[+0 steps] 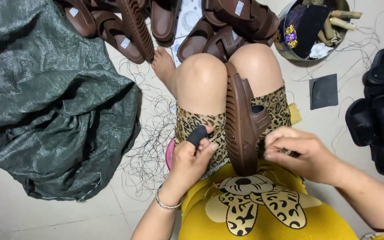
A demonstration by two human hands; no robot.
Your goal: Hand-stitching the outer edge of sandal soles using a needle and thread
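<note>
- Leftmost, a big dark green woven sack, crumpled on the pale floor.
- Just right of it, loose black threads strewn in tangles over the floor, reaching up to the left leg.
- Along the top edge, a heap of brown sandals, soles and straps overlapping, just beyond the knees and bare foot.
- Left hand: loosely curled on the left thigh, a black fingertip cover on one finger, a silver bangle at the wrist; fingers touching the leopard-print shorts, nothing plainly gripped, just beside the sandal.
- Centre, a brown sandal wedged upright on its edge between the two thighs, ribbed sole facing left, strap facing right, heel end down against the yellow shirt.
- Right hand: fingers pinched together close against the sandal's strap side; something small and metallic glinting between the fingertips, too small to identify.
- Upper right, a round metal tin holding dark cloth, wooden pegs and odds and ends.
- Below it, a flat dark square patch lying on the floor.
- Far right, a stack of black sandals, well apart from both hands.
</note>
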